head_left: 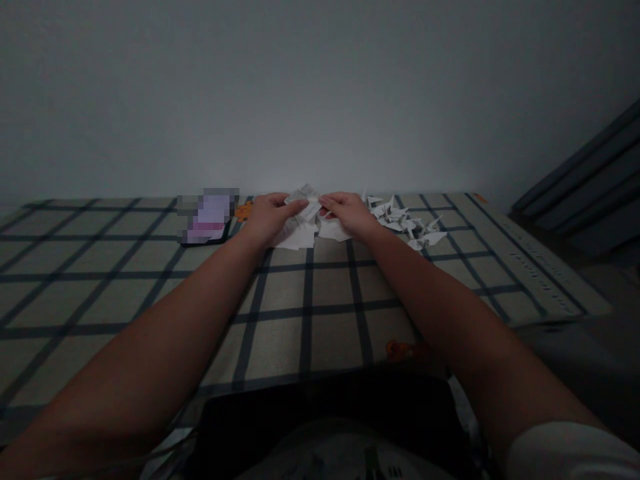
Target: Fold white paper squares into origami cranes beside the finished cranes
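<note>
- Hands: two. The left hand (269, 219) is closed on a piece of paper (307, 193), its thumb lying across the near face. The right hand (353, 212) has its thumb and forefinger pinched together at the right edge of the same piece.
- Held paper: one piece, pale and creased, located between the two hands, above the far part of the table (330, 283).
- Loose paper: white sheets (296, 238) lie directly below the hands. Part of the layer is covered, so the exact count cannot be read.
- Folded paper birds (400, 217): several, white with pointed tips, heaped just beside the right hand, on its outer side. They overlap; the total cannot be told.
- Phone (207, 217): one, lying to the left of the left hand, well apart from the papers, screen lit. Its outline is partly pixelated.
- Surface: the table carries one beige cloth with dark blue checks. Orange patches show at three places: beside the left hand, at the near edge, and at the far right corner. Lettering runs along the right end.
- Room: dim light. A plain grey wall (310, 93) stands behind the table; dark slats (590, 180) rise at the right.
</note>
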`<state>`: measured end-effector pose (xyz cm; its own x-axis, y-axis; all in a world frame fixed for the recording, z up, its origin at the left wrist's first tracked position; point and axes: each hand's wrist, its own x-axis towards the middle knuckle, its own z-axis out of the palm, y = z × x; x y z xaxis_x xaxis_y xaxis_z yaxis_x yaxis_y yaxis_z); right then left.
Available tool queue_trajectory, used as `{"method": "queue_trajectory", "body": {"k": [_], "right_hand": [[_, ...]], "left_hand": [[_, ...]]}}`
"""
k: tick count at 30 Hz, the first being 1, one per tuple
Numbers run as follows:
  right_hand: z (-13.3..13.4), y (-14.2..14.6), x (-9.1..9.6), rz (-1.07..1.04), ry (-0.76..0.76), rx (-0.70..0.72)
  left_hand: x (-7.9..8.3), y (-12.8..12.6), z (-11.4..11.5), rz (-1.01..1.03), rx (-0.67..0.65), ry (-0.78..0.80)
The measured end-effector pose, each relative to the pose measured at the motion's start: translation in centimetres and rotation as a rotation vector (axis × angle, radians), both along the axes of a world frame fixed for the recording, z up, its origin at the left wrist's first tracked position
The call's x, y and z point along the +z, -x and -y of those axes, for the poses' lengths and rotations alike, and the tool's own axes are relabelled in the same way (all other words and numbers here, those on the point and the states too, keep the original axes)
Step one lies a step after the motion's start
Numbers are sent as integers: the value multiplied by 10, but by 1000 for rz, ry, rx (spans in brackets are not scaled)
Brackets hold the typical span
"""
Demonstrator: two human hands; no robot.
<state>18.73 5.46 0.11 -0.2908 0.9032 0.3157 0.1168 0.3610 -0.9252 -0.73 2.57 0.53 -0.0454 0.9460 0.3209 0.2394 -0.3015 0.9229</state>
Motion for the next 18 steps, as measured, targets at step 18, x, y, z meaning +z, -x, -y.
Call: {"method": "queue_trajectory", "body": {"k": [18], "right_hand": [[0,0,-1,-123,114,-48]], "left_hand": [[-12,1,-20,446,-180,91]]}}
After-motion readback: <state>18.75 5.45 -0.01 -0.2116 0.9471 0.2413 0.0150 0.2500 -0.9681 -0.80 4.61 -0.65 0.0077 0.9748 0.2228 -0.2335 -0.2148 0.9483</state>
